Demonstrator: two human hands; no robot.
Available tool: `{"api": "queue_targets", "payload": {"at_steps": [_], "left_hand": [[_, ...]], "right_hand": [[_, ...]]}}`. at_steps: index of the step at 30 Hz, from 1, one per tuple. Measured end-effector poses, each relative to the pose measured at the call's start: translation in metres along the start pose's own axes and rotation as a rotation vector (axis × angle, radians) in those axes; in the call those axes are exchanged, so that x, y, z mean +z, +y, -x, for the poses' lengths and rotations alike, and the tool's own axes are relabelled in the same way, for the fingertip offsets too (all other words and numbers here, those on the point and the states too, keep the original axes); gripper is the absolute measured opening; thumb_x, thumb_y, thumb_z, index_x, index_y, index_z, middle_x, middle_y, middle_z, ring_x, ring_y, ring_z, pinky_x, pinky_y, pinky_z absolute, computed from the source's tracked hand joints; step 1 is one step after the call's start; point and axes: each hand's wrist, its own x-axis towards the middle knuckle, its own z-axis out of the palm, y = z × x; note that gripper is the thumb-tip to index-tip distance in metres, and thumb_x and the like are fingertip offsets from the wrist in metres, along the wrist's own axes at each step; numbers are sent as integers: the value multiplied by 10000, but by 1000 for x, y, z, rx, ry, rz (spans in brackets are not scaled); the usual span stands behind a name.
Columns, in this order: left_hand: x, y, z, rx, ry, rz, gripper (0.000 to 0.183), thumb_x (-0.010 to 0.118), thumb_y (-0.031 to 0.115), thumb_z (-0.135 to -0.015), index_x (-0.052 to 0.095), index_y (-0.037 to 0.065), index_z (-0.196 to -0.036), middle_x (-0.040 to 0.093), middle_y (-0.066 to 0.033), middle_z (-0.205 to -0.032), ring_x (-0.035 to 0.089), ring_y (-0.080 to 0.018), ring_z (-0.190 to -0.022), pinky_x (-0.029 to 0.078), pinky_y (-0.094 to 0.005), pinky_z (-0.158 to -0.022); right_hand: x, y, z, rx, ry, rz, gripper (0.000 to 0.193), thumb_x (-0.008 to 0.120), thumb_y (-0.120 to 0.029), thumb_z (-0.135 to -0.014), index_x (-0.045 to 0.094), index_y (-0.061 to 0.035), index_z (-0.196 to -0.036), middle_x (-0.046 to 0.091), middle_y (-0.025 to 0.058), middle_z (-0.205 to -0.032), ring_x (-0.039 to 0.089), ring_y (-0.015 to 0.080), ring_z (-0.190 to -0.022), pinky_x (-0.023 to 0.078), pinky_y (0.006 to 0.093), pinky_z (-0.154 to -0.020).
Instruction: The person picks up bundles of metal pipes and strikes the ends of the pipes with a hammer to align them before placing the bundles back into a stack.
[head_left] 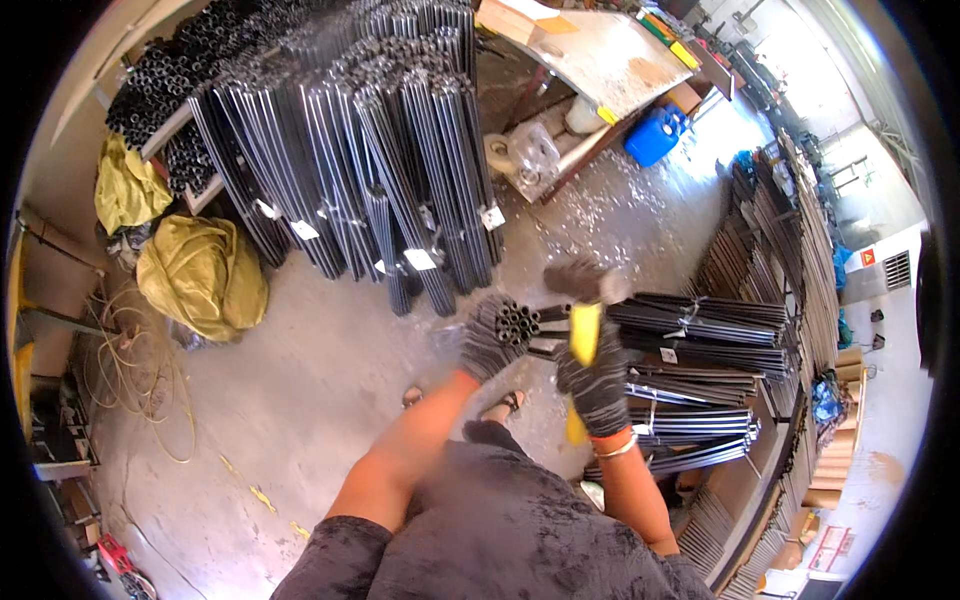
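Observation:
My left hand (490,338), in a dark grey knit glove, is wrapped against the side of a bundle of black metal tubes (518,323) whose round open ends face up at me. My right hand (597,388), gloved the same way, grips the yellow handle of a mallet (585,334). The mallet's dark, blunt head is slightly blurred and sits just beyond the tube ends, to their right. Part of the yellow handle shows below my right fist. The lower length of the held bundle is mostly hidden under my hands.
Several tied bundles of tubes (700,320) lie to the right, beside a long rack (790,330). Many bundles (350,150) stand upright at the far left near yellow sacks (205,275). A worktable (610,60) and blue jug (655,137) are at the back; a loose hose (150,370) lies left.

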Motion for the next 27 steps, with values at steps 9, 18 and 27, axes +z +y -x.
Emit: {"api": "queue_targets", "payload": {"at_steps": [9, 18, 27], "left_hand": [[40, -26, 19, -268, -176, 236, 321, 670, 300, -732, 604, 93, -969, 583, -60, -1005, 529, -243, -1022, 393, -408, -945], [5, -6, 7, -262, 0, 276, 387, 715, 306, -689, 585, 82, -976, 586, -84, -900, 551, -265, -905, 440, -400, -829], [34, -13, 19, -104, -72, -92, 431, 638, 466, -721, 635, 109, -963, 559, -99, -1029, 482, -278, -1061, 355, -435, -961]], "right_hand": [[-18, -28, -2, -387, 190, -18, 400, 654, -96, -841, 485, -20, -1195, 628, 114, -913, 603, 207, -734, 497, 311, -642], [-20, -84, -24, -202, 162, -89, 334, 674, -104, -822, 534, -15, -1111, 623, 86, -888, 596, 183, -720, 501, 323, -642], [15, -5, -11, -60, -140, 354, 351, 690, -121, -796, 519, -3, -1078, 594, 118, -821, 576, 226, -717, 476, 354, -644]]}}
